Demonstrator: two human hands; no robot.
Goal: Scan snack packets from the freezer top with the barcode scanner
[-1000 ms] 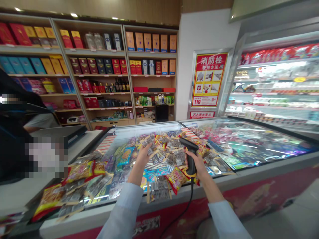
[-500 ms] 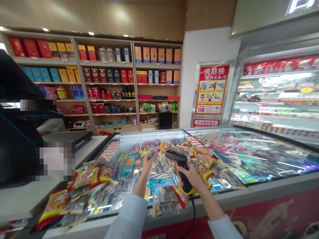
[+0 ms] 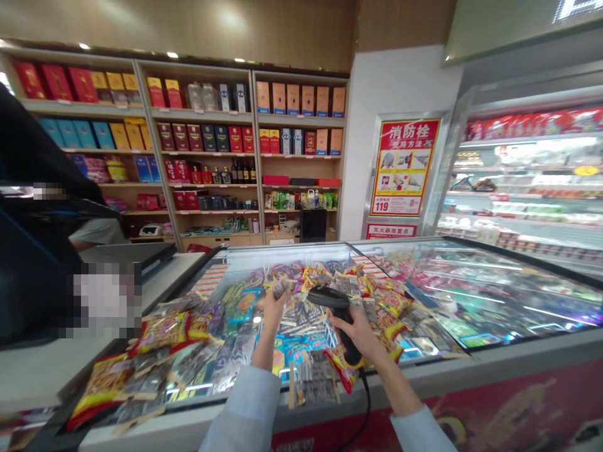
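My right hand (image 3: 360,333) grips a black barcode scanner (image 3: 335,307) by its handle, its head pointing left over a pile of snack packets (image 3: 301,320) on the glass lid of a chest freezer (image 3: 471,351). A black cable hangs from the scanner down the freezer front. My left hand (image 3: 273,307) is raised over the pile with its fingers pinched on a small packet (image 3: 281,288). Both arms wear light blue sleeves.
More snack packets (image 3: 141,358) spread to the left across the lid. A person in dark clothes (image 3: 32,251) stands at the left by a counter (image 3: 136,263). Shelves of boxes (image 3: 211,138) line the back wall. An open refrigerated case (image 3: 527,182) stands at the right.
The view has tilted up a little. My right hand has brought the scanner left, closer to my left hand and its packet.
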